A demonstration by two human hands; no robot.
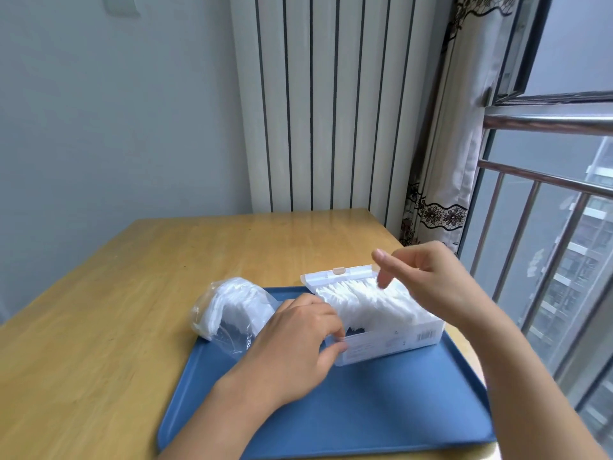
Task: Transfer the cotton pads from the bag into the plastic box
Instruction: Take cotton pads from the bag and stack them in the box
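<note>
Two hands: both work at a plastic box (391, 340) standing on a blue tray (365, 410).
Left hand (298, 340): fingers curled at the box's near left corner, thumb and fingertips pinching its front wall at the rim.
Right hand (428, 280): held above the box, fingers loosely spread and relaxed, gripping nothing; its fingertips hang just over the pads.
Plastic box: white, lid (338, 277) hinged open at the back; a row of cotton pads (371, 303) stands on edge inside, with a gap at the near left end.
Bag (229, 310): clear plastic, lying at the tray's far left corner, partly on the wooden table (132, 293); more white pads show inside it.
Background: radiator, patterned curtain, railed window.
</note>
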